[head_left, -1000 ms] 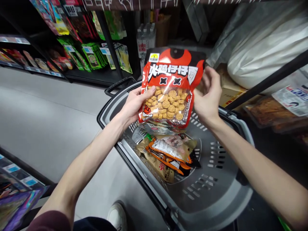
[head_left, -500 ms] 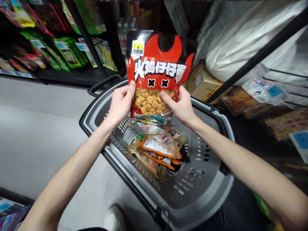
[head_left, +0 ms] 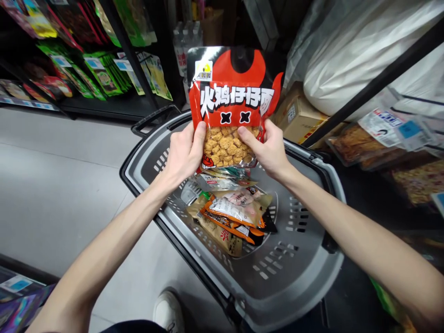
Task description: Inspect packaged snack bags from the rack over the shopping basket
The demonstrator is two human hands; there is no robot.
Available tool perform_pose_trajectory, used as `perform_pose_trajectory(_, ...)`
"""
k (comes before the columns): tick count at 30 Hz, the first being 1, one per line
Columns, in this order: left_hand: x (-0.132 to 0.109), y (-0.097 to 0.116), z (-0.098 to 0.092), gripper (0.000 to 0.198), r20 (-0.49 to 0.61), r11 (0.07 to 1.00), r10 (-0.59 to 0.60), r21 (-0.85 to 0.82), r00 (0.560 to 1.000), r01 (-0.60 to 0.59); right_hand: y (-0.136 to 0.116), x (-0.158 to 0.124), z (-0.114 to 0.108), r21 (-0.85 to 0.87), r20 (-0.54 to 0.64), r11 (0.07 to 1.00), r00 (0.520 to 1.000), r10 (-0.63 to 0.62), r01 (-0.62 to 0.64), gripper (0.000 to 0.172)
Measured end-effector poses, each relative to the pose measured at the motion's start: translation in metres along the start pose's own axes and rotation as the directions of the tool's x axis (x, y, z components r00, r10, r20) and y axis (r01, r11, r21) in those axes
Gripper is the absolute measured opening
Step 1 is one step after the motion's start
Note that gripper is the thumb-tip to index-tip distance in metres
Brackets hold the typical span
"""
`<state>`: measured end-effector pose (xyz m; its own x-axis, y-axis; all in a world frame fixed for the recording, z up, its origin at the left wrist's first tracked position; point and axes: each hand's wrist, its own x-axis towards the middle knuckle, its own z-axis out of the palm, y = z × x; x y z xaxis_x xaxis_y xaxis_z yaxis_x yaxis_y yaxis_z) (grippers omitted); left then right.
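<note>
A red snack bag (head_left: 231, 99) with white lettering and a clear window of golden pieces is held upright above a grey shopping basket (head_left: 305, 282). My left hand (head_left: 183, 155) grips its lower left edge, thumb on the front. My right hand (head_left: 268, 150) pinches its lower right edge the same way. In the basket below lie several flat snack packets (head_left: 236, 212), orange, tan and silver.
Shelves with green and red snack packs (head_left: 100, 74) line the far left across a grey floor. Cardboard boxes (head_left: 298, 120) and a large white sack (head_left: 350, 69) sit on the right shelf behind a black bar. My white shoe (head_left: 168, 310) shows below.
My right hand came off the bag's upper right edge and took hold of its lower right corner. Both hands now hold the bag low, and the view has shifted slightly.
</note>
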<state>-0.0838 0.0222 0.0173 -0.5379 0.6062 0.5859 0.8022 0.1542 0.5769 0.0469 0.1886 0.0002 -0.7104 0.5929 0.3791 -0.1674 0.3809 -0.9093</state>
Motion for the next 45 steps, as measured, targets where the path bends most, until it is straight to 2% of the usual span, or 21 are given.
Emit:
perform_pose_trajectory(5, -0.0032, 0.002, 0.0016, 0.056, 0.074, 1.0, -0.012, -0.001, 0.997, 0.012, 0.0038, 0.0015, -0.0028, -0.021, -0.007, 1.0, 1.0, -0.022, 0.022, 0.073)
perform_pose_trajectory(10, -0.003, 0.0032, 0.0015, 0.057, 0.102, 1.0, -0.012, -0.006, 0.995, 0.013, 0.0047, 0.0016, -0.0033, -0.035, -0.01, 0.999, 1.0, -0.017, 0.017, 0.073)
perform_pose_trajectory(45, -0.0039, 0.0024, 0.0029, 0.056, 0.127, 0.997, -0.037, -0.065, 0.991, 0.045, 0.0025, 0.0003, -0.0046, -0.008, -0.029, 0.999, 0.999, -0.032, 0.032, 0.062)
